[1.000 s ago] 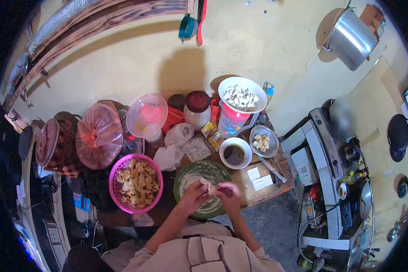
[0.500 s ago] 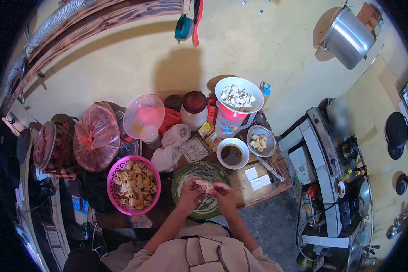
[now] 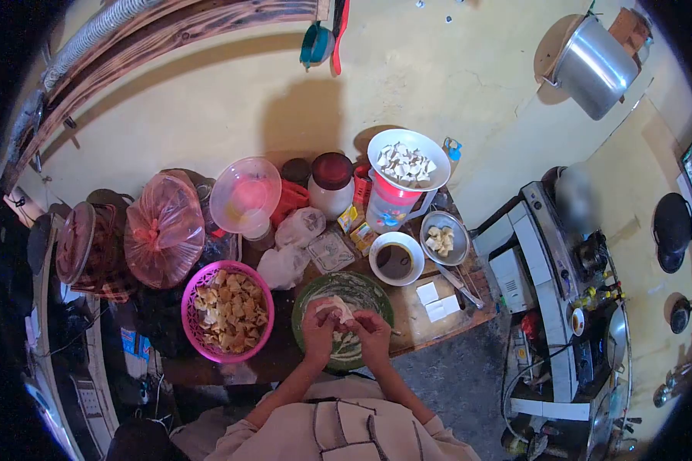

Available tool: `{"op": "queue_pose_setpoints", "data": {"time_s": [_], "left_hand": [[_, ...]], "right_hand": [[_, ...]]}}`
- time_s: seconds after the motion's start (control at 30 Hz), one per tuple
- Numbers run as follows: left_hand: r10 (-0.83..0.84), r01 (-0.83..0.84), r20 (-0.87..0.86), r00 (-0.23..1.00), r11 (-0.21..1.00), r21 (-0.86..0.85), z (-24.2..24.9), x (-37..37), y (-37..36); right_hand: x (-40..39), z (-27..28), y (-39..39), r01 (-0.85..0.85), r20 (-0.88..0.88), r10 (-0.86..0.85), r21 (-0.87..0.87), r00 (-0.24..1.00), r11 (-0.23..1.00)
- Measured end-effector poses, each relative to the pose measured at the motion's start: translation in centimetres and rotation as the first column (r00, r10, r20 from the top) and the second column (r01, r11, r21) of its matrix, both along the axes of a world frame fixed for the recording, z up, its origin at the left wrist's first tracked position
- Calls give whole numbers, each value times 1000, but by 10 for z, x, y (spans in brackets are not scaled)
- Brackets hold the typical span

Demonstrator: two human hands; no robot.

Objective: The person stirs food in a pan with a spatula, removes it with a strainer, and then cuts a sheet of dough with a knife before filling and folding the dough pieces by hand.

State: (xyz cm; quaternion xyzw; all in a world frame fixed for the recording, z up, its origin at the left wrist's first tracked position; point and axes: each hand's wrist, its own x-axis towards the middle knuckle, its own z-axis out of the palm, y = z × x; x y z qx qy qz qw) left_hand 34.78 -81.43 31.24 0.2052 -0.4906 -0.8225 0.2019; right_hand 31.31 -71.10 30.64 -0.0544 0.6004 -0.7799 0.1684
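Observation:
Both of my hands are over a green bowl smeared with whitish paste. My left hand pinches a pale, floppy piece of food whose exact kind I cannot make out. On its other side, my right hand has its fingertips closed at the same piece. Beneath the hands, lumps of paste lie in the bowl. A thin handle or stick pokes out past the bowl's right rim. To the right, several flat white squares lie on the tabletop.
A pink basket of browned, cut pieces stands left. Behind are a bowl of dark liquid, a metal strainer with pale pieces, and a white bowl atop a jug. A knife lies right; a stove stands beyond.
My hands have shifted slightly left, and the pale piece between them looks more spread and raised toward the left hand. The other things on the table stay put.

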Motion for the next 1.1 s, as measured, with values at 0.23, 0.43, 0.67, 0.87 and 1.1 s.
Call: {"op": "queue_pose_setpoints", "data": {"time_s": [0.23,0.43,0.67,0.87,1.1], "left_hand": [[-82,88,32,996,944,-318,-1,-5,-11],[-96,53,-124,988,948,-313,-29,-11,-20],[96,-86,1,995,899,-430,-13,-9,-10],[188,-189,-34,982,928,-320,-37,-11,-3],[104,-96,7,995,932,-350,-25,-9,-5]], "right_hand": [[-4,10,-3,-14,-13,14,-46,1000,999],[-6,-3,-1,21,51,-20,-16,999,1000],[-7,-9,-1,43,115,-35,-68,993,997],[-6,-16,-3,58,58,-55,-50,997,997],[-5,-13,-3,70,82,-67,-37,994,997]]}}
